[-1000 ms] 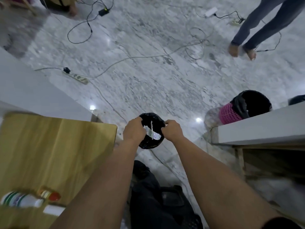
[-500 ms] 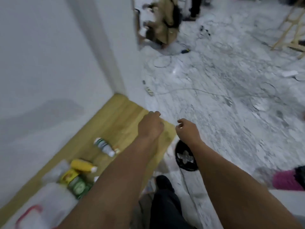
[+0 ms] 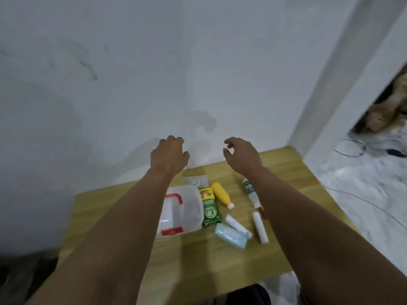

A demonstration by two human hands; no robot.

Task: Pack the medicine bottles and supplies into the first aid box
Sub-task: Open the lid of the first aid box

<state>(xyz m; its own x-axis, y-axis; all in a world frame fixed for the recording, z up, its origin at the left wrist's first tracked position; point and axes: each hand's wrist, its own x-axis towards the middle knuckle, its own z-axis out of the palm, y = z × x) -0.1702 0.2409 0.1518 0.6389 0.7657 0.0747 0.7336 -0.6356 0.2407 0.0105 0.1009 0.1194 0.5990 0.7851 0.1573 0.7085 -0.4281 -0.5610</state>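
Both hands, left hand (image 3: 169,155) and right hand (image 3: 242,155), hover empty, fingers loosely curled, beyond the supplies. First aid box (image 3: 182,211) lies nearer the left hand; yellow bottle (image 3: 221,194) points toward the person, between the arms.

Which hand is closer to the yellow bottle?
Right, narrowly. The right hand hovers just beyond the yellow bottle, to its right; the left hand hovers farther off, beyond it to the left.
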